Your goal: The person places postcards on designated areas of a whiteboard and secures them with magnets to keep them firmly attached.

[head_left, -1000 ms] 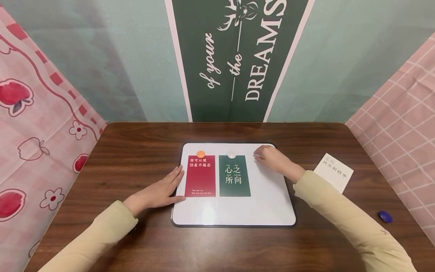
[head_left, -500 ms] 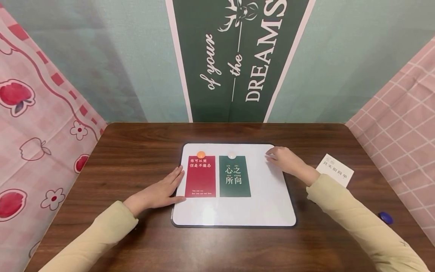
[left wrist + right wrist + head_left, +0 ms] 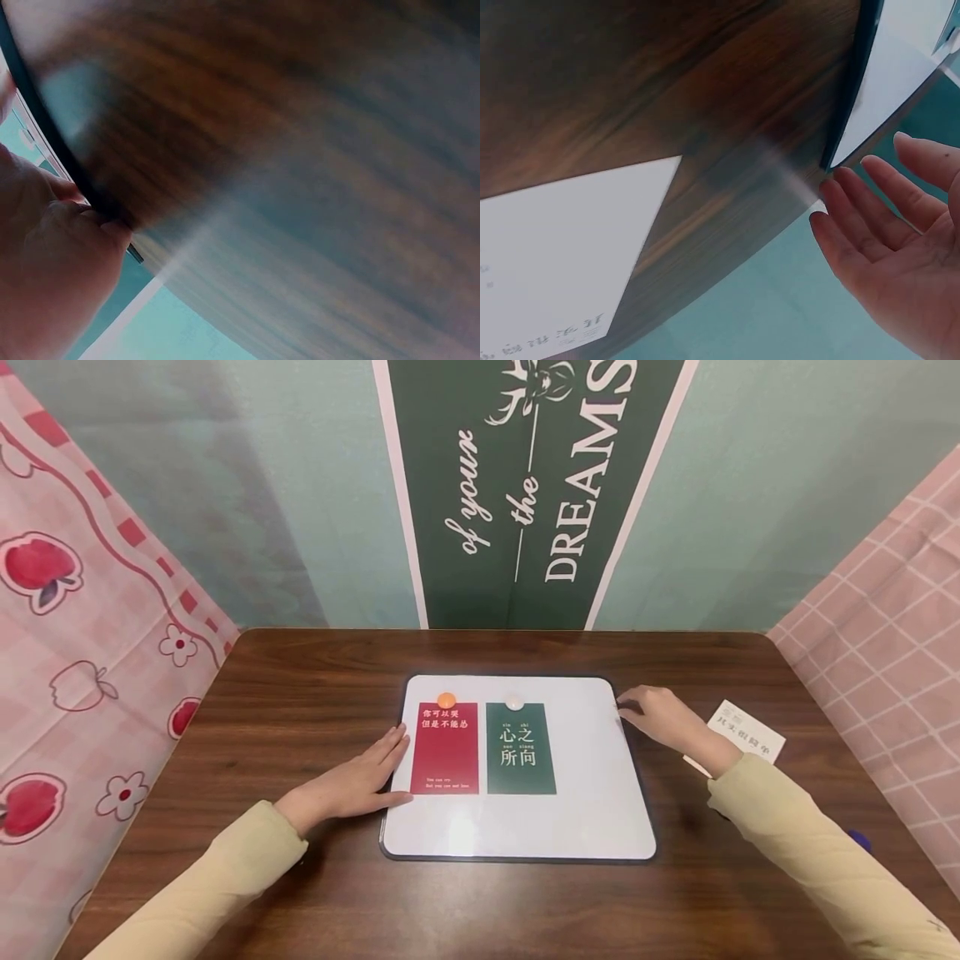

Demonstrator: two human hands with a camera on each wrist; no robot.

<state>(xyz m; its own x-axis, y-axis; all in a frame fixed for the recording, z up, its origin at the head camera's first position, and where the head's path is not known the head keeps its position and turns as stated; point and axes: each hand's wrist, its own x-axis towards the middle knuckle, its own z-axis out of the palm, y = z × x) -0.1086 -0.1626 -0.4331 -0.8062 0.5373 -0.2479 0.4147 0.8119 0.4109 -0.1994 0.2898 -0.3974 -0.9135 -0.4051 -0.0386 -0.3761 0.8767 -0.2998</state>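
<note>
A white magnetic board (image 3: 517, 827) with a dark frame lies on the table. My left hand (image 3: 352, 781) rests along its left edge, fingers straight and spread; the left wrist view shows that hand (image 3: 56, 262) at the dark rim. Just off the board's right edge is my right hand (image 3: 662, 717). The right wrist view shows the right palm (image 3: 911, 259) bare, its fingers relaxed and holding nothing. On the board lie a red card (image 3: 446, 752), an orange round magnet (image 3: 446, 700) at its top, and a green card (image 3: 542, 777) topped by a white magnet (image 3: 514, 702).
A white card (image 3: 750, 733) with dark writing lies on the table (image 3: 322, 677) to the right, partly behind my right wrist. Farther right a blue magnet (image 3: 859, 839) is mostly hidden by the sleeve (image 3: 810, 843). Fabric hangings (image 3: 300, 510) enclose the table's back and sides.
My right hand has moved right, from over the board's upper right area to just past its right edge, toward the white card. The left hand has stayed in place.
</note>
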